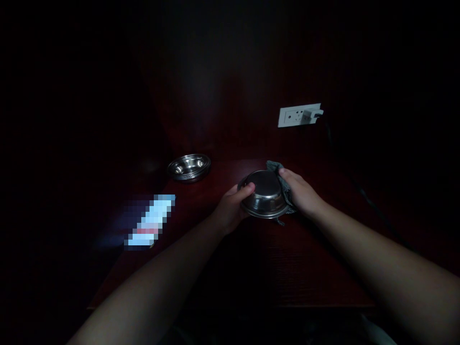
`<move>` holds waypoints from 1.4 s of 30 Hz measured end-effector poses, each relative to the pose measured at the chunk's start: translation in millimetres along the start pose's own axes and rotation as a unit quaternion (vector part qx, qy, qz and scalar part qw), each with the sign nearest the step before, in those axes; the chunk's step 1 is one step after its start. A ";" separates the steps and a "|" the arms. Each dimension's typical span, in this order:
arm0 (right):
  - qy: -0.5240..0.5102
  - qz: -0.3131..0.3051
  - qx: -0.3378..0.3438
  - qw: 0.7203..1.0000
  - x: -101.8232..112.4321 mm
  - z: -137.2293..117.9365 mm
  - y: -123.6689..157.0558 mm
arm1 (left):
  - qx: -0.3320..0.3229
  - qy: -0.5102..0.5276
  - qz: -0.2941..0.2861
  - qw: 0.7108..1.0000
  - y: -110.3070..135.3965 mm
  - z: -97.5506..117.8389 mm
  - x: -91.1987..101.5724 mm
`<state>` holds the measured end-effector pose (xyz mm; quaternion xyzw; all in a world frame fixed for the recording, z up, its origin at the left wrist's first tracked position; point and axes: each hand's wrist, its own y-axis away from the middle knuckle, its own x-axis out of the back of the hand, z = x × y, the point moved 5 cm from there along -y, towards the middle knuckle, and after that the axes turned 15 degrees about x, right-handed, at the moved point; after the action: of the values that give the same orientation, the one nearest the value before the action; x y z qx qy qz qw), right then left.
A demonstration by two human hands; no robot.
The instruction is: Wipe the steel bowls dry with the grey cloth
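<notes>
A dark reddish wooden surface [287,268] fills the middle of the dim view. Just above it, near its centre, both hands hold an upturned steel bowl [264,194]. The left hand [230,208] curls around its left rim, thumb on the base. The right hand [300,191] grips a grey cloth [273,166] against the bowl's right side. Further left sit stacked steel bowls [189,166] and a glowing flat object [151,221]. A wall socket [298,115] is behind.

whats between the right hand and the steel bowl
A grey cloth, held by the right hand against the side of the upturned steel bowl, as the head view shows.
</notes>
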<state>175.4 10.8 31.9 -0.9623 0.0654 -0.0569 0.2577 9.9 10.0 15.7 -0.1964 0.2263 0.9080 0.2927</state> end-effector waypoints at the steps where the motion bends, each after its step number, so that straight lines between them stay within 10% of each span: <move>1: -0.007 -0.002 -0.001 1.000 -0.4 -0.7 0.1 | -0.003 -0.006 -0.001 1.000 0.2 0.1 -0.6; 19: 0.029 0.083 0.056 0.995 7.0 -1.7 -2.4 | -0.017 -0.087 0.118 0.989 -6.4 -8.6 6.1; 31: -0.012 -0.019 0.079 0.997 -8.4 -7.4 2.4 | -0.025 -0.005 0.171 0.985 -14.1 -4.7 20.8; 42: 0.022 0.016 0.045 0.999 -7.6 -0.6 3.6 | -0.031 -0.105 0.208 0.972 -10.7 1.4 25.5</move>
<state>167.4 8.5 30.1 -0.9472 0.0834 -0.0767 0.3000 -3.0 29.8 1.1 -0.0579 0.2021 0.9710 0.1136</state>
